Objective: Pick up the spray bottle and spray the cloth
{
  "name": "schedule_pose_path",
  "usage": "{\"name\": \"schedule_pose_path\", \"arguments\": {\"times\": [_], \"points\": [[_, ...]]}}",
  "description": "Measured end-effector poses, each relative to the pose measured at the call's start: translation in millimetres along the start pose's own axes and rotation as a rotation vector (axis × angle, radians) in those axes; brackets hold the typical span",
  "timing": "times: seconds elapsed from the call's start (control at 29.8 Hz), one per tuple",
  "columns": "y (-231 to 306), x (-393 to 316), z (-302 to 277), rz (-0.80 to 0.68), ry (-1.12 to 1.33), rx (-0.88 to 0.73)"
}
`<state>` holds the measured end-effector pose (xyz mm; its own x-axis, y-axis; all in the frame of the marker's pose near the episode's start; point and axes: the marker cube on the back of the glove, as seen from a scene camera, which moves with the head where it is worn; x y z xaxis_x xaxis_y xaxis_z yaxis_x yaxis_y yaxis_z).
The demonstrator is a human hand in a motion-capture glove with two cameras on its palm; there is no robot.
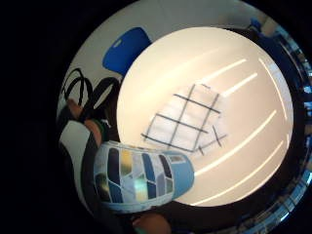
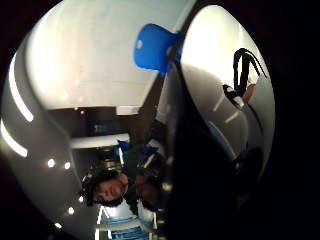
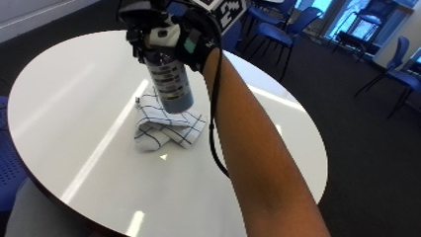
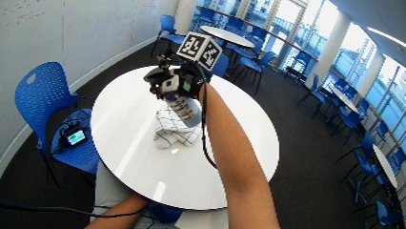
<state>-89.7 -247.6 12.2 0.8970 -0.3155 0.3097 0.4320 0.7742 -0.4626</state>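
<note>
1. Gripping the spray bottle (image 3: 172, 81) by its top, my gloved right hand (image 3: 172, 35) holds it in the air above the cloth (image 3: 166, 127), my fingers curled round the bottle's head and neck.
2. My bottle hangs roughly upright, its base lowest and tilted a little, directly over the cloth; whether the base touches the fabric cannot be told from the outside view.
3. My little finger side palm view shows the bottle's patterned label (image 1: 141, 176) close against my palm, with the cloth (image 1: 187, 122) lying on the bench beyond the bottle.
4. White with a dark grid of lines, the cloth lies folded and bunched near the middle of the round white bench (image 3: 72, 98).
5. Beside the bench, on the far side of the cloth from my arm, stands a blue chair (image 4: 39, 98); the wide outside view also shows a small device with a lit screen (image 4: 76, 137) on a blue seat just under the bench's rim near that chair.
6. My bare forearm (image 3: 256, 143) reaches across the bench past the cloth to the bottle, a black cable running along it.
7. More blue chairs (image 3: 279, 29) and another round table (image 4: 227, 36) stand well beyond the bench, behind the cloth.
</note>
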Motion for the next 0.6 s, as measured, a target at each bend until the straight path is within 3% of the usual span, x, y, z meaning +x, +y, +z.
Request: {"name": "schedule_pose_path", "arguments": {"times": [0.27, 0.6], "points": [[-9, -29, -14, -0.193, -0.433, 0.284], [-38, -64, 17, -0.260, -0.567, 0.535]]}}
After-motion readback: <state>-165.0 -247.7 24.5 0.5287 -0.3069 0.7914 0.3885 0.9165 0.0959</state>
